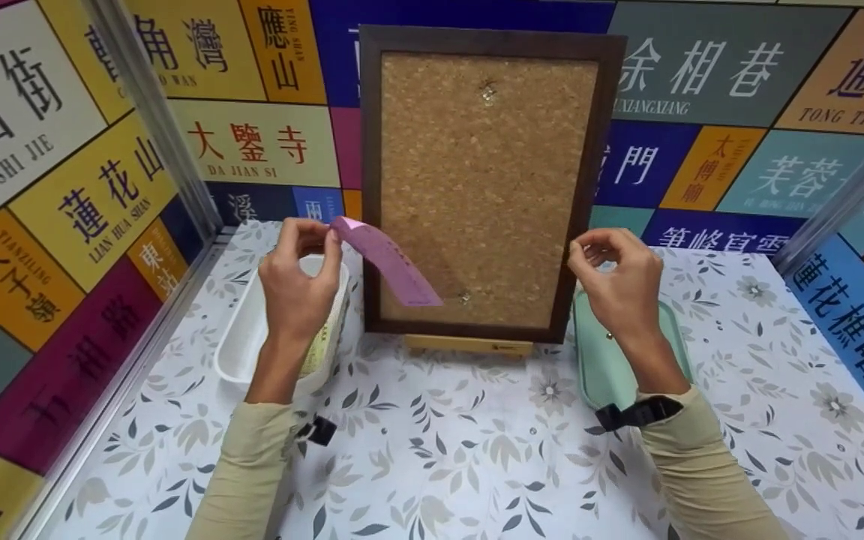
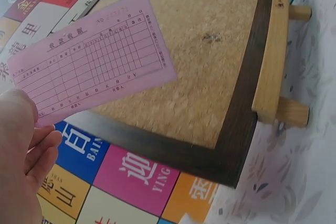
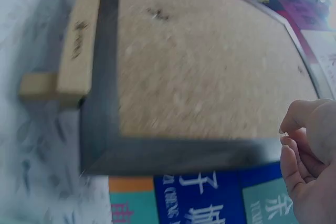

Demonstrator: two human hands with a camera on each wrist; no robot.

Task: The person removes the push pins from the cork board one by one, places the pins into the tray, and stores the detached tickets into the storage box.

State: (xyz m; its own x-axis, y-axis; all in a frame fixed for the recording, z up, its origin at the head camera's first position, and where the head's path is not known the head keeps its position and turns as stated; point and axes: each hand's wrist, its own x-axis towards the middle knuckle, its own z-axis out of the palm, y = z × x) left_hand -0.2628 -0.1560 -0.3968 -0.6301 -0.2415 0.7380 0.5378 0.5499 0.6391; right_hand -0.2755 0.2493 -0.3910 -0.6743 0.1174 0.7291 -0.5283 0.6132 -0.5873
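Observation:
My left hand (image 1: 298,274) pinches one corner of a pink receipt slip (image 1: 394,266) between thumb and fingertips. The slip hangs slanting down in front of the lower left of a dark-framed cork board (image 1: 484,172). In the left wrist view, the printed table of lines on the receipt slip (image 2: 97,59) faces the camera. My right hand (image 1: 619,274) is raised at the board's right edge, thumb and forefinger together. Between those fingertips, the right wrist view shows a tiny pale, shiny thing (image 3: 284,134); I cannot tell its kind.
The board leans on a wooden stand (image 1: 469,346). At left, partly behind my arm, stands a white tray (image 1: 233,349) with something yellowish inside. A green tray (image 1: 593,375) lies behind my right wrist, a small gold dot in it. Sign-printed panels (image 1: 267,142) rise behind.

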